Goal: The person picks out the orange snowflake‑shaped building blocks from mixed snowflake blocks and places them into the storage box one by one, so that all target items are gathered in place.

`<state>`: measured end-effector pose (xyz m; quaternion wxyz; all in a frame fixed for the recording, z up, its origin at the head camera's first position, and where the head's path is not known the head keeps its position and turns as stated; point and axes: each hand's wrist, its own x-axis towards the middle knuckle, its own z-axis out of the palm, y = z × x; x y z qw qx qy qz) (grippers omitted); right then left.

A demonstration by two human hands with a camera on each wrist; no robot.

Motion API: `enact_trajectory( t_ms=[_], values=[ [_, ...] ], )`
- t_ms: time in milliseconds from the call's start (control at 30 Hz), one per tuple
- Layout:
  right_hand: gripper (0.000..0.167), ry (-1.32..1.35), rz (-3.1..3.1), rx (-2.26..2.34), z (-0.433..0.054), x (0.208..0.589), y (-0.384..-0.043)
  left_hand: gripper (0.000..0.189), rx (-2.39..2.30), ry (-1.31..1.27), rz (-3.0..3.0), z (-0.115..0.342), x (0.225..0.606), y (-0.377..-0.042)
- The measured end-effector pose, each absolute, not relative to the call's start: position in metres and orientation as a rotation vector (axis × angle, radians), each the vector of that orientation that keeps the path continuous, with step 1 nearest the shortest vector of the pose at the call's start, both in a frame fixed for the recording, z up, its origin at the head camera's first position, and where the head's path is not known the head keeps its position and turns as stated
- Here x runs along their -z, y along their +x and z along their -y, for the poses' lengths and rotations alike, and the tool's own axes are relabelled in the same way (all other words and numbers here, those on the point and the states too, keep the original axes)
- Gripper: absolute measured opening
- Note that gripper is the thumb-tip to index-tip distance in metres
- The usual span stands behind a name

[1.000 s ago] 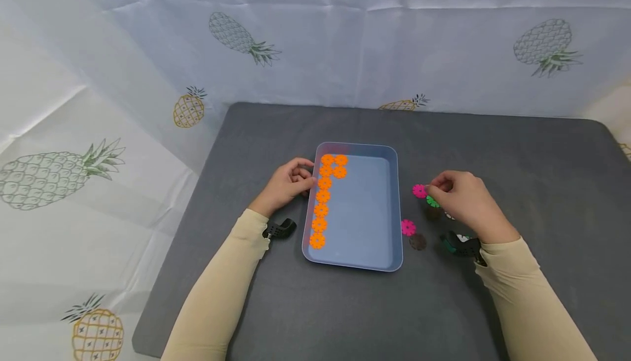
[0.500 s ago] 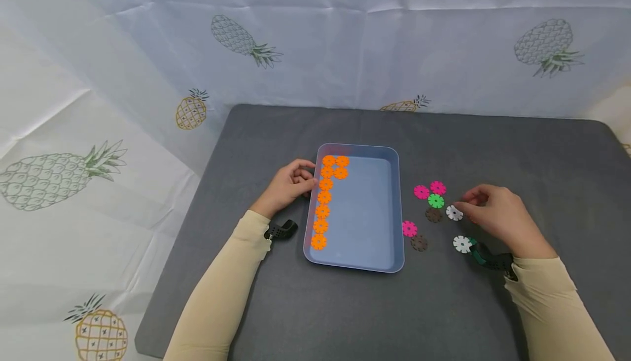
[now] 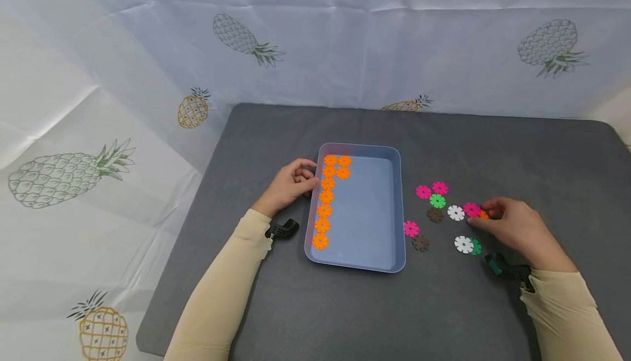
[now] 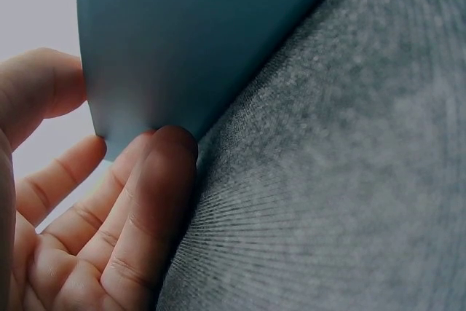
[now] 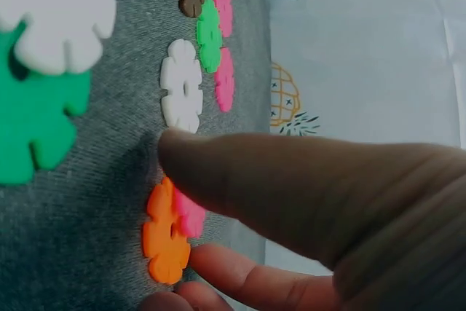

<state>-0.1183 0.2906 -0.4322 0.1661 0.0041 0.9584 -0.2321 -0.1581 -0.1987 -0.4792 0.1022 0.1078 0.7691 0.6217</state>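
Observation:
My left hand [image 3: 291,184] rests at the left side of a blue tray [image 3: 398,207]. In the left wrist view, its fingertips and thumb touch the tray's outer wall [image 4: 182,41]. My right hand [image 3: 515,227] reaches to a pink flower-shaped disc [image 3: 471,210] and an orange flower-shaped disc [image 3: 485,215] that partly overlaps it. In the right wrist view the thumb [image 5: 226,169] stands above this pair, near a white disc [image 5: 181,85]. A bent finger [image 5: 233,274] is at the orange disc's lower edge. No disc is plainly pinched.
Inside the tray, several orange discs [image 3: 324,196] line the left side, with two beside the far end. Between tray and right hand lie pink discs [image 3: 423,192], a green disc [image 3: 437,201] and brown discs [image 3: 435,215]. A white disc [image 3: 464,244] overlaps a darker green one [image 3: 475,246].
My right hand has moved right and toward me, past the pink, green and white discs to the orange and pink pair. The left hand stays at the tray.

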Motion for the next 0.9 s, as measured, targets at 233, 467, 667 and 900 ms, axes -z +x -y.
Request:
enact_trajectory(
  t_ms=[233,467,667,900],
  values=[
    [0.049,0.001,-2.789,0.674,-0.2894,0.4341,-0.1146,0.042,-1.828,0.309,-2.278,0.1992,0.4792,-0.1573],
    [0.049,0.052,-2.739,0.645,-0.2914,0.4312,-0.111,0.042,-1.832,0.312,-2.272,0.1985,0.4769,-0.157],
    [0.044,0.005,-2.707,0.664,-0.2941,0.4302,-0.1094,0.042,-1.832,0.31,-2.276,0.1979,0.4769,-0.158],
    [0.031,-0.112,-2.679,0.68,-0.2923,0.4322,-0.1105,0.041,-1.835,0.318,-2.278,0.1987,0.4784,-0.1572]
  ],
)
